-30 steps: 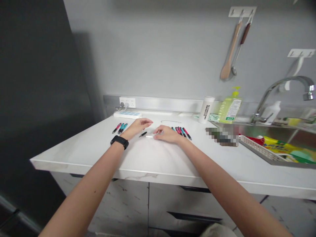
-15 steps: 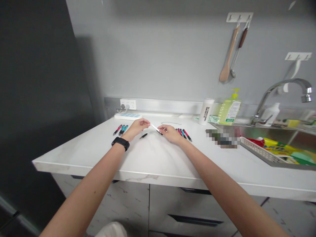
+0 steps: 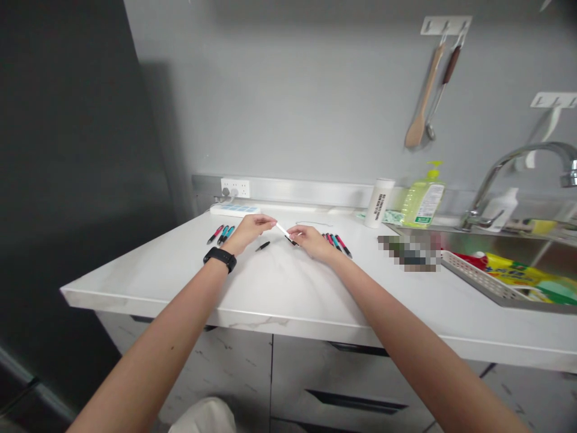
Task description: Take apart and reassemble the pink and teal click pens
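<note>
Centrally in the head view, fingers of the left hand [image 3: 252,231] and right hand [image 3: 311,242] pinch a slim white tube [image 3: 282,229] between them, above the pale, faintly veined countertop [image 3: 180,264]. Grey wall [image 3: 306,108] rises behind, a dark panel [image 3: 67,150] stands at left, and a chrome faucet [image 3: 518,152] arches over the sink [image 3: 529,305].

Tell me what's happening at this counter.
A person is holding a slim white piece between the left hand and the right hand, over the white counter. A short black piece lies near the hands. Three pens lie to the left, and more pens to the right, partly hidden by the right hand.
</note>
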Demonstrator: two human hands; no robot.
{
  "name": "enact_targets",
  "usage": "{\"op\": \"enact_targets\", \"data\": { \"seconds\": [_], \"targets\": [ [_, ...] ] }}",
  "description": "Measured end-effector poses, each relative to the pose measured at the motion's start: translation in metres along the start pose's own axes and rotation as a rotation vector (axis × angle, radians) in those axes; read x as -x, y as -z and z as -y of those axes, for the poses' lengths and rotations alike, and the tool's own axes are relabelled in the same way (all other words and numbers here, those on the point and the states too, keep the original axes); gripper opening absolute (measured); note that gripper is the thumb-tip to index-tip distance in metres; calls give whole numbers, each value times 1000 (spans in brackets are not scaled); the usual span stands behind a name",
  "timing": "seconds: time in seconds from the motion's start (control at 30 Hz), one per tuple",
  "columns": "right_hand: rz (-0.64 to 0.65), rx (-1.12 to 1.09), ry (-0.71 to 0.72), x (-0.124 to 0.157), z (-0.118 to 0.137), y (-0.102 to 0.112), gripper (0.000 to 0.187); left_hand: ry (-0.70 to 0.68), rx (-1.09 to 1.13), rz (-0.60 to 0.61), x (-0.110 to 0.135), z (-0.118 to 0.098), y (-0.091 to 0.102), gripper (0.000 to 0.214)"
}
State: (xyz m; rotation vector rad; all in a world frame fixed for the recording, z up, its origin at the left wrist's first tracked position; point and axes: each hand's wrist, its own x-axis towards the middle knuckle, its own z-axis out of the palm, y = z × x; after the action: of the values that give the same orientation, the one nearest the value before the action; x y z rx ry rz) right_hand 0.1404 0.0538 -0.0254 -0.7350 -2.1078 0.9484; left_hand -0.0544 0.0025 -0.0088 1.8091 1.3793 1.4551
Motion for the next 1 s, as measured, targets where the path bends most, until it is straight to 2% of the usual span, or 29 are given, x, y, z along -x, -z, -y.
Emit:
{"op": "enact_targets", "data": {
  "seconds": [0.2, 0.27, 0.33, 0.4, 0.47, 0.57, 0.67, 0.8, 0.93, 1.0],
  "targets": [
    [6, -277, -112, 1, 7, -3, 13, -52, 20, 66, 1, -3, 0, 42],
    [-1, -326, -118, 0, 7, -3, 13, -31, -20, 60, 2, -4, 0, 44],
    [-28, -307, -126, -2, 5, -3, 12, 33, -151, 18, 4, -1, 1, 43],
    [-67, -209, -151, -4, 2, -2, 11, 121, -343, 12, 6, 3, 1, 39],
    [-84, -31, -166, -4, -1, -1, 13, 177, -508, 83, 8, 7, 2, 36],
    [-59, 271, -109, -2, -4, -1, 14, 185, -617, 183, 10, 10, 4, 29],
    [-3, 452, -40, 2, -4, -3, 15, 179, -628, 183, 9, 11, 5, 25],
    [60, 526, -21, 3, -1, -3, 15, 179, -589, 158, 7, 13, 4, 22],
    [-132, 687, -112, 2, 1, 5, 21, 172, -498, 158, 4, 14, 3, 24],
    [-172, 784, -197, 3, 0, 10, 22, 141, -453, 190, 3, 14, 2, 24]
  ]
}}
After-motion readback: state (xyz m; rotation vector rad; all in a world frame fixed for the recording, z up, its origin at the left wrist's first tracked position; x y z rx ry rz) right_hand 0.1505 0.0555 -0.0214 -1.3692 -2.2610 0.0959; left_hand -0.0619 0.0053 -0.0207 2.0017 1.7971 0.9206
